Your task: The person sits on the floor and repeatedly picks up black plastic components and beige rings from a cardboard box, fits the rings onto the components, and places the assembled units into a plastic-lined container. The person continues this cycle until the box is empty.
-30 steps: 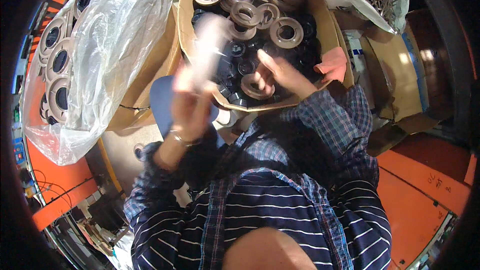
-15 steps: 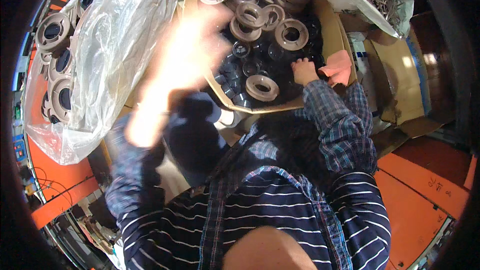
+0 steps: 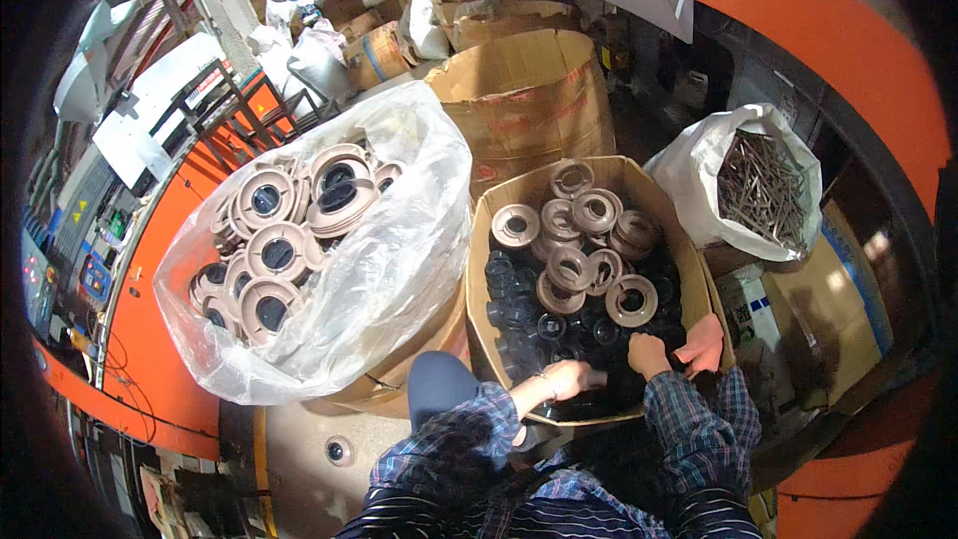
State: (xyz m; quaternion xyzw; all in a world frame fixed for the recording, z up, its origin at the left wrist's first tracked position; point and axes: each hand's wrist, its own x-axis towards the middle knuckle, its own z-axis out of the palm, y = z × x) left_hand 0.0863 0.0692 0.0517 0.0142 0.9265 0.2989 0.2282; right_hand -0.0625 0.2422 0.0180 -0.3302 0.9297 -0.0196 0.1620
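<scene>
Over the near part of a cardboard box [image 3: 477,289], my left hand [image 3: 565,379] is closed on a brown plastic ring [image 3: 597,377]. Only a blurred edge of that ring shows beyond the fingers. My right hand [image 3: 649,354] rests among dark, shiny, cup-like parts [image 3: 519,314] near the box's right side. Its fingers are curled, and whatever they hold is hidden. Several more brown rings with round centre holes, such as this ring [image 3: 632,300], lie on the dark parts farther back. A pink cloth [image 3: 703,343] hangs beside my right hand at the box's edge.
At left, a clear plastic bag [image 3: 399,289] holds several brown rings with dark centres. A white sack [image 3: 704,185] of thin metal strips stands to the right. Behind is a tall carton [image 3: 539,100]. One round part [image 3: 339,451] lies on the floor.
My left hand has come down from a blurred, raised position to the ring at the front of the box. My right hand stays in the box. The view has tilted up, showing more background.
</scene>
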